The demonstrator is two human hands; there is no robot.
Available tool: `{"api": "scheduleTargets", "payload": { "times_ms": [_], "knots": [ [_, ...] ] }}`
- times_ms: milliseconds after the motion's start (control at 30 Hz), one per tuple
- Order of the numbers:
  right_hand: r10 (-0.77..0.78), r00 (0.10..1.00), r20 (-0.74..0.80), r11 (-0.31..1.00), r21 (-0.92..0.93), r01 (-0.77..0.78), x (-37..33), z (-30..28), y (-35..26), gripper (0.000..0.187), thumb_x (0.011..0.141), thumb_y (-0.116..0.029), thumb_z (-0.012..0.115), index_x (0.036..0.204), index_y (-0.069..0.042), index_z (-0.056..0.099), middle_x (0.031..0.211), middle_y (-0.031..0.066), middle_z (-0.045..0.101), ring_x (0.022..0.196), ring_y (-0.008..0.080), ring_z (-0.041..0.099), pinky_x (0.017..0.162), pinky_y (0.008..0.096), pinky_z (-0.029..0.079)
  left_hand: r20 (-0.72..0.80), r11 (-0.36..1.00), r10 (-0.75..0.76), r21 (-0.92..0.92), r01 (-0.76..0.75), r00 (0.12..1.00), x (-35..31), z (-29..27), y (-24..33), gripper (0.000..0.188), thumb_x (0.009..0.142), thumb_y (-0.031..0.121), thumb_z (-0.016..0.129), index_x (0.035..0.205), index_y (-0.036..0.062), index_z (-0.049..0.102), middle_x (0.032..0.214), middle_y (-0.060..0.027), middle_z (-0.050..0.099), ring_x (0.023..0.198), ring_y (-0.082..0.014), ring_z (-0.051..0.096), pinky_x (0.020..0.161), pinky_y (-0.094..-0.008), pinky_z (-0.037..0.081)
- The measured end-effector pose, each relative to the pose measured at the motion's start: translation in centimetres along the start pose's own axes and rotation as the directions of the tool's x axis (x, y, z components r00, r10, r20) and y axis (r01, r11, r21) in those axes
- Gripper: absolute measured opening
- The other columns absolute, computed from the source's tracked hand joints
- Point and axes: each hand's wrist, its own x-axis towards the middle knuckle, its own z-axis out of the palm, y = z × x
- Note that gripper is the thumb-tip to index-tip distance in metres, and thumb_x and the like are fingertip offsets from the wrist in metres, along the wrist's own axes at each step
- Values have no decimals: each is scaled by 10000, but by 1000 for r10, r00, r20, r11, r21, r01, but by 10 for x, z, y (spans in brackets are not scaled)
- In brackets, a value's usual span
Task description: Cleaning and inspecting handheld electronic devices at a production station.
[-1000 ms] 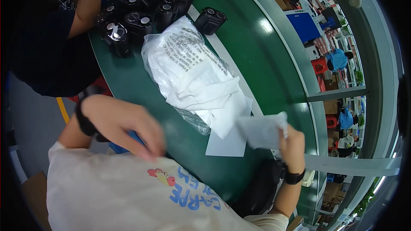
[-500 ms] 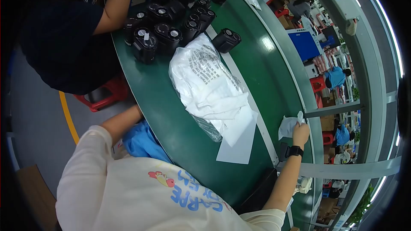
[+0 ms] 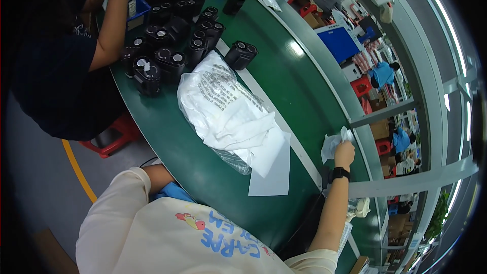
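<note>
My right hand [image 3: 345, 153], with a dark watch on its wrist, reaches to the far right side of the green table. Its fingers are closed on a crumpled, thin white piece [image 3: 332, 147]; whether it is cloth or plastic I cannot tell. My left forearm [image 3: 158, 178] goes down at the table's near edge, and the left hand is hidden there. In front of me lies a clear plastic bag [image 3: 210, 91] of white material with dark print. A white cloth [image 3: 248, 129] rests on its lower end, partly over a white sheet of paper [image 3: 274, 175].
Several black twin-barrelled casings [image 3: 147, 75] stand on the table [image 3: 167, 122] at the far left. A co-worker's arm [image 3: 114, 25] lies beside them, near a blue bin [image 3: 138, 14]. A metal post arm [image 3: 406, 182] crosses beyond my right wrist. A red stool [image 3: 109, 139] stands at left.
The view has shifted, so the table things sit farther left and lower. My right hand stays closed on the white piece at the table's far side. My left forearm shows less.
</note>
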Motion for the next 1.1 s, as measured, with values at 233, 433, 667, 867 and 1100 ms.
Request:
{"api": "scheduleTargets", "payload": {
  "times_ms": [233, 433, 667, 867, 1100],
  "knots": [
    [36, 999, 1, 999, 6, -36, 1, 7, 9, 222, 803, -190, 486, 775, -6, 607, 799, 218, 608, 766, 386, 593, 670, 461, 482, 143, 998, 9, 53, -17, 990, -38, -6, 18, 321, 834, 148, 535, 1105, -23, 530, 1059, -155, 582, 929, -200, 573, 831, -299, 445],
    [71, 997, 10, 995, 68, -71, -2, 1, 17, 213, 803, -153, 441, 786, -16, 603, 823, 216, 610, 785, 386, 593, 672, 471, 481, 304, 993, -45, 115, 10, 951, -79, -31, 29, 317, 831, 139, 545, 1103, -23, 534, 1056, -150, 584, 927, -196, 573, 828, -292, 447],
    [141, 988, 70, 986, 85, -146, -4, 3, 28, 211, 796, -148, 440, 860, -23, 599, 882, 213, 610, 827, 376, 594, 713, 454, 480, 375, 970, -63, 241, -32, 925, -133, -77, 23, 265, 781, 77, 606, 1026, -19, 573, 1070, -140, 579, 934, -235, 573, 821, -295, 460],
    [159, 985, 70, 980, 108, -166, 0, -5, 14, 236, 781, -161, 473, 968, -59, 576, 1001, 185, 562, 925, 354, 559, 763, 451, 460, 526, 964, -16, -218, 153, 850, -102, -63, 48, 237, 779, 160, 611, 948, -1, 571, 911, -110, 614, 776, -212, 593, 701, -285, 465],
    [-199, 922, -331, 957, 138, 256, 2, -12, -44, 501, 674, -162, 575, 1161, -108, 474, 1173, 183, 433, 1079, 344, 435, 840, 467, 402, 791, 982, -98, 174, -68, 604, -2, 75, 90, 313, 773, 245, 561, 873, -48, 523, 832, -215, 563, 740, -354, 547, 682, -371, 441]
  ]
}}
